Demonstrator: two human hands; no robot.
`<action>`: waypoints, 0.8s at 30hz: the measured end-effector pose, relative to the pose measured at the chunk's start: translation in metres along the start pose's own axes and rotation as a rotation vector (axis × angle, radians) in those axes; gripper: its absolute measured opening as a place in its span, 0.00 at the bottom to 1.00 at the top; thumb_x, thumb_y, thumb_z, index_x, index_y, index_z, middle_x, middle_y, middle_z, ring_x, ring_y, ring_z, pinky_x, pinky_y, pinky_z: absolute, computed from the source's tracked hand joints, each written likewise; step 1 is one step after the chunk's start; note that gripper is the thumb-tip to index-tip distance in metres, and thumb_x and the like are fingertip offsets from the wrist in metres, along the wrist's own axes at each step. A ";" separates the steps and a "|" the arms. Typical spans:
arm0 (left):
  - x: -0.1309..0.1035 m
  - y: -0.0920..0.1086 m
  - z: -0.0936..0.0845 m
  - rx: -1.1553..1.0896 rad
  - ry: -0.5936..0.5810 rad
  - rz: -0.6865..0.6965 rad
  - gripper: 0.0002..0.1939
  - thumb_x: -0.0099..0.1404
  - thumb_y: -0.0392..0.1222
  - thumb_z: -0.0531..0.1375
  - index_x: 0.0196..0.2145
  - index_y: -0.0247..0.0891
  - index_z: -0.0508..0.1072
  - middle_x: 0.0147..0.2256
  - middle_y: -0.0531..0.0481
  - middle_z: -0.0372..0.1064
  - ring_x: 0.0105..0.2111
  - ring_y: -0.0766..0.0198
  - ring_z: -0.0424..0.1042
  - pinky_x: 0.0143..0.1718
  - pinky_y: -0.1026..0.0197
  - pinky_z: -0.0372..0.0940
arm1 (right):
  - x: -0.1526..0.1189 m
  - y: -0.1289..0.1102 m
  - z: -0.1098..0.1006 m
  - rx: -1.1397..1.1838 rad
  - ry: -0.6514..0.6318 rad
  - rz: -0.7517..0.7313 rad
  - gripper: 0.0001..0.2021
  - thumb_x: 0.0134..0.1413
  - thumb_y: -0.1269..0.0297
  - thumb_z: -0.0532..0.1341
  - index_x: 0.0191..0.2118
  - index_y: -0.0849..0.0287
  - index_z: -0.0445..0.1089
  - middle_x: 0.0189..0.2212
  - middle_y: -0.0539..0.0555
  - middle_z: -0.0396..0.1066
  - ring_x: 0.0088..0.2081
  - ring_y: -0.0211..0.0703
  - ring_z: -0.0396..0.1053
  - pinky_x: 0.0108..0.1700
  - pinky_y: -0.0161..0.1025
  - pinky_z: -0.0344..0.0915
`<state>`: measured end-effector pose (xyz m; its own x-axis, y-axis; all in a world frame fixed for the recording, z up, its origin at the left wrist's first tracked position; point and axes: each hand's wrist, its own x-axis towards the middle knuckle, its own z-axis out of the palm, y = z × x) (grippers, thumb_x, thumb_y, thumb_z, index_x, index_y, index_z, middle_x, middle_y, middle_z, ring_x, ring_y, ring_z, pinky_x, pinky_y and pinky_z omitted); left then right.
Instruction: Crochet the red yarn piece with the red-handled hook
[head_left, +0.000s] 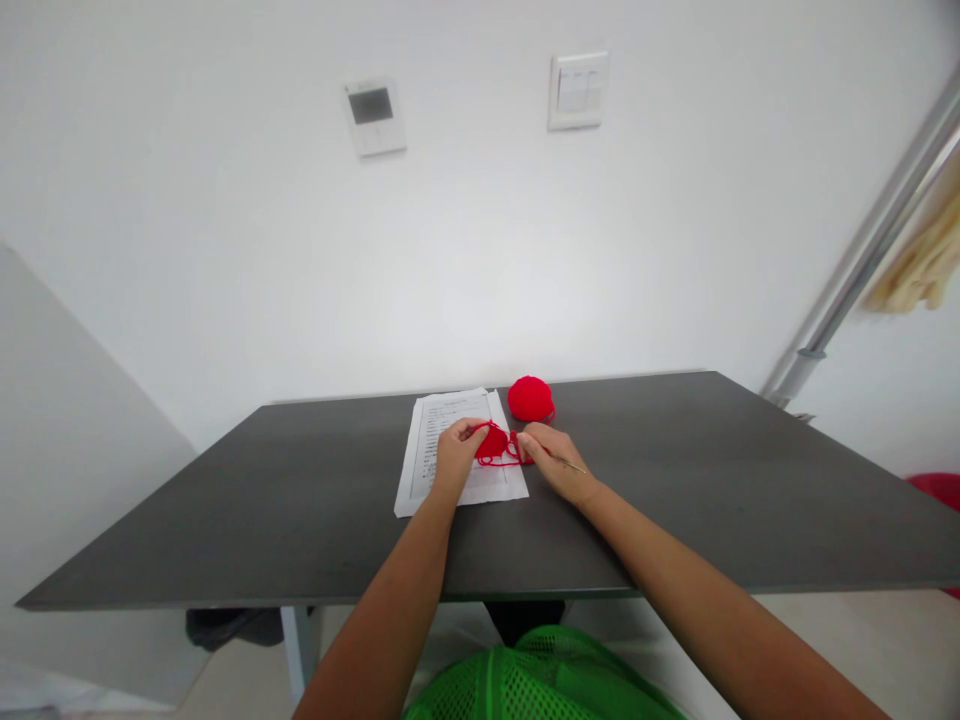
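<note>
My left hand (456, 450) pinches the edge of a small red crochet piece (491, 442) above a printed sheet of paper (420, 468). A thin crochet hook (568, 464) is held in my right hand (553, 458), its shaft sticking out toward the lower right. Loose red yarn (501, 463) loops between the two hands. Just behind the right hand a ball of red yarn (530, 398) rests on the table. The hook's tip is hidden among the fingers and yarn.
The dark grey table (300, 500) stands against a white wall. On the wall are a thermostat panel (375, 117) and a light switch (578, 90). A metal pipe (862, 250) runs at the right, beside a hanging beige cloth-like thing (919, 260).
</note>
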<state>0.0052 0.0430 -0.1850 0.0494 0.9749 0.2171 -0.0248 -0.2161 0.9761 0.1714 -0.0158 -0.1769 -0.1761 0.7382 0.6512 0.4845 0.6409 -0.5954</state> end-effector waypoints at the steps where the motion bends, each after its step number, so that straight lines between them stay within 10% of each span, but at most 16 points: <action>1: 0.000 0.000 0.000 0.003 0.004 0.000 0.06 0.49 0.39 0.63 0.27 0.36 0.76 0.26 0.49 0.74 0.29 0.61 0.72 0.35 0.59 0.66 | 0.000 0.000 0.000 0.005 -0.003 0.001 0.21 0.65 0.55 0.46 0.23 0.57 0.60 0.21 0.50 0.62 0.26 0.38 0.62 0.33 0.36 0.59; 24: 0.002 -0.005 0.000 -0.087 0.005 -0.030 0.08 0.47 0.40 0.64 0.28 0.36 0.76 0.27 0.49 0.75 0.28 0.62 0.72 0.34 0.60 0.65 | 0.001 -0.001 -0.001 -0.058 -0.022 -0.072 0.20 0.65 0.57 0.46 0.23 0.56 0.59 0.21 0.50 0.61 0.26 0.38 0.60 0.31 0.37 0.58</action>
<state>0.0056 0.0457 -0.1897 0.0465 0.9812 0.1871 -0.1105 -0.1811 0.9772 0.1713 -0.0159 -0.1754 -0.2302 0.6957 0.6805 0.5188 0.6793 -0.5190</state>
